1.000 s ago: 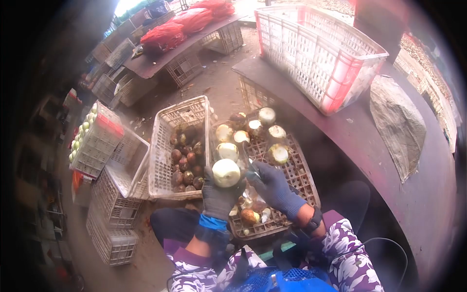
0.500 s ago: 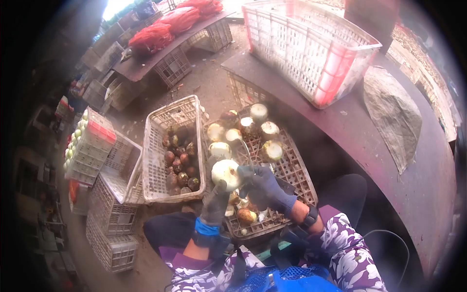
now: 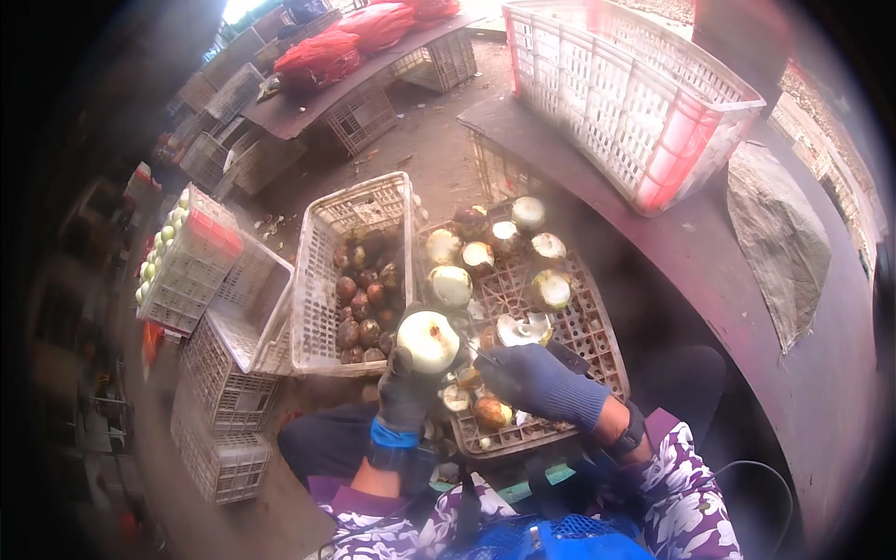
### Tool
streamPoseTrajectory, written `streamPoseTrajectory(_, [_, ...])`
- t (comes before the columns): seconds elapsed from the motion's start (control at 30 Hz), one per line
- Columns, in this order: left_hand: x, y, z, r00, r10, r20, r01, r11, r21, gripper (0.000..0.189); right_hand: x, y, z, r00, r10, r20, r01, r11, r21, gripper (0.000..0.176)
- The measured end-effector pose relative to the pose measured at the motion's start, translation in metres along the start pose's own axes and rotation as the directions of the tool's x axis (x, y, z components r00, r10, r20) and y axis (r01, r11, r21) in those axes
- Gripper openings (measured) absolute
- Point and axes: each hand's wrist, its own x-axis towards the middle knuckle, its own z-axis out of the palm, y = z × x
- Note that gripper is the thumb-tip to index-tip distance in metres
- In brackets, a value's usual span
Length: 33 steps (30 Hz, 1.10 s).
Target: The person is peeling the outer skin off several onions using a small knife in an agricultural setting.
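My left hand [image 3: 408,383], in a dark glove with a blue band at the wrist, is closed around a peeled, pale round vegetable [image 3: 427,342] with a brown spot on its face. Just right of it, my gloved right hand [image 3: 527,375] has curled fingers; what they grip is mostly hidden, though a dark edge shows behind the hand. Beneath both hands lies an upturned plastic crate [image 3: 597,341] with a grid surface. On it sit several partly peeled vegetables [image 3: 452,286], a white curled peel [image 3: 525,329] and a brown-skinned piece [image 3: 493,412].
A crate [image 3: 308,308] of dark reddish-brown unpeeled vegetables [image 3: 359,303] stands to the left. Stacked crates [image 3: 224,397] are further left. On the right, a curved table [image 3: 691,271] carries a large white-and-red crate [image 3: 597,103] and a grey cloth [image 3: 779,243]. Red bags [image 3: 322,56] lie behind.
The vegetable in my left hand has turned and shifted slightly left, away from my right hand, which moved right. A white curled peel now shows on the crate. The view has shifted slightly.
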Motion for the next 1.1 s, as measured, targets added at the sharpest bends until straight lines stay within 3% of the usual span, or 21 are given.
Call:
streamPoseTrajectory(0.07, [-0.004, 0.005, -0.006, 1.0, 0.015, -0.011, -0.014, 0.999, 0.047, 0.089, -0.004, -0.004, 0.0, 0.994, -0.094, 0.055, 0.097, 0.994, -0.058, 0.014])
streamPoseTrajectory(0.27, [-0.008, 0.018, 0.01, 0.997, 0.075, -0.004, -0.073, 0.987, 0.142, 0.09, -0.005, -0.009, 0.004, 0.988, -0.089, 0.123, 0.093, 0.995, -0.031, 0.015])
streamPoseTrajectory(0.57, [-0.008, 0.023, 0.017, 0.988, 0.152, 0.0, -0.142, 0.923, 0.358, 0.089, -0.001, -0.012, 0.001, 0.958, 0.004, 0.285, -0.04, 0.992, 0.121, 0.017])
streamPoseTrajectory(0.67, [-0.007, 0.022, 0.017, 0.975, 0.214, 0.055, -0.216, 0.87, 0.443, 0.088, -0.002, 0.0, 0.011, 0.98, -0.001, 0.197, -0.006, 0.999, 0.034, 0.017])
streamPoseTrajectory(0.77, [-0.008, 0.021, 0.019, 0.961, 0.27, 0.063, -0.263, 0.816, 0.514, 0.085, -0.001, 0.007, 0.015, 0.988, -0.047, 0.147, 0.074, 0.98, -0.186, 0.017])
streamPoseTrajectory(0.87, [-0.01, 0.023, 0.023, 0.963, 0.265, 0.054, -0.248, 0.784, 0.569, 0.081, 0.003, -0.002, 0.011, 0.991, 0.013, 0.131, 0.03, 0.948, -0.317, 0.017])
streamPoseTrajectory(0.97, [-0.01, 0.025, 0.02, 0.97, 0.237, 0.058, -0.224, 0.767, 0.602, 0.078, 0.006, 0.0, 0.006, 0.973, 0.085, 0.213, 0.021, 0.892, -0.451, 0.025])
streamPoseTrajectory(1.1, [-0.011, 0.025, 0.023, 0.976, 0.219, 0.002, -0.181, 0.8, 0.572, 0.074, 0.007, 0.003, 0.007, 0.99, -0.01, 0.138, 0.071, 0.892, -0.447, 0.023])
